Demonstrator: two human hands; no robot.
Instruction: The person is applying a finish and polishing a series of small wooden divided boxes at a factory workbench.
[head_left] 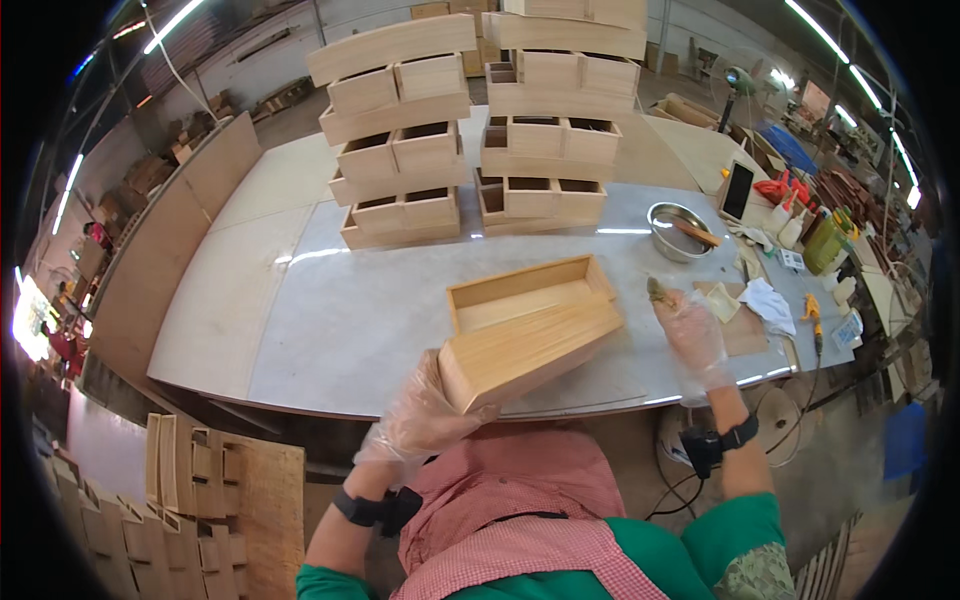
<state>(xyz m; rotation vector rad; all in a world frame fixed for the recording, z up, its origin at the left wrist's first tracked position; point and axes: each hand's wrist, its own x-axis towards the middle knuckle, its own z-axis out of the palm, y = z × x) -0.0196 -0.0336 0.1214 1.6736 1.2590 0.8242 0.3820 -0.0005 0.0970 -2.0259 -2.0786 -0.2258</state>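
Note:
My left hand, in a clear plastic glove, grips the near left end of a pale wooden box. A long smooth face of that box is turned up, and its far right end leans on or against a second, open wooden box lying behind it. My right hand, also gloved in clear plastic, is to the right of both boxes and apart from them. Its fingers are closed on a small greenish-brown wad, whose exact kind I cannot make out.
Two tall stacks of wooden boxes, a left stack and a right stack, stand at the back. To the right are a metal bowl, a white cloth, bottles, a phone-like screen and an orange-handled tool with a cable.

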